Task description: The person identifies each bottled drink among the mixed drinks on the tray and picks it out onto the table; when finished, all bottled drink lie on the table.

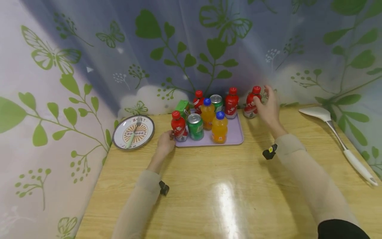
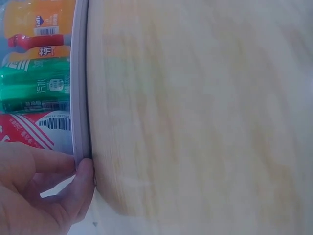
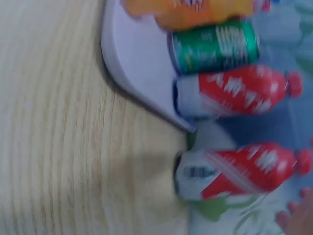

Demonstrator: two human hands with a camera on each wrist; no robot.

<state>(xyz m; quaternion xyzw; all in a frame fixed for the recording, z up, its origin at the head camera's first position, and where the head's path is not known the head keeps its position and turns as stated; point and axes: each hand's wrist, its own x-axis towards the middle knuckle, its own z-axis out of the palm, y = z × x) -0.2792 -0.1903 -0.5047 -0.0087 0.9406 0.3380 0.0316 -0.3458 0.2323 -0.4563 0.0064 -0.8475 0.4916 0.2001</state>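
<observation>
A lilac tray [image 1: 237, 131] carries several drinks. My left hand [image 1: 165, 143] pinches its rim at the front left corner between thumb and fingers, as the left wrist view shows at the tray edge [image 2: 81, 107]. Just behind those fingers stands a red-capped bottle [image 1: 179, 127]. On the table right of the tray, another red bottle [image 1: 250, 108] stands upright. Beside it is my right hand [image 1: 270, 114], fingers spread and thumb overlapping the bottle in the head view. The right wrist view has the fingertips [image 3: 283, 219] apart from that bottle, near its cap end.
Orange drink bottles [image 1: 220, 129], green cans [image 1: 195, 127], more red bottles [image 1: 231, 103] and a green carton [image 1: 182, 107] share the tray. To the left lies a plate [image 1: 119, 136] with a fork [image 1: 133, 134]; at right, a spatula [image 1: 340, 136]. A curtain [image 1: 185, 49] backs the table.
</observation>
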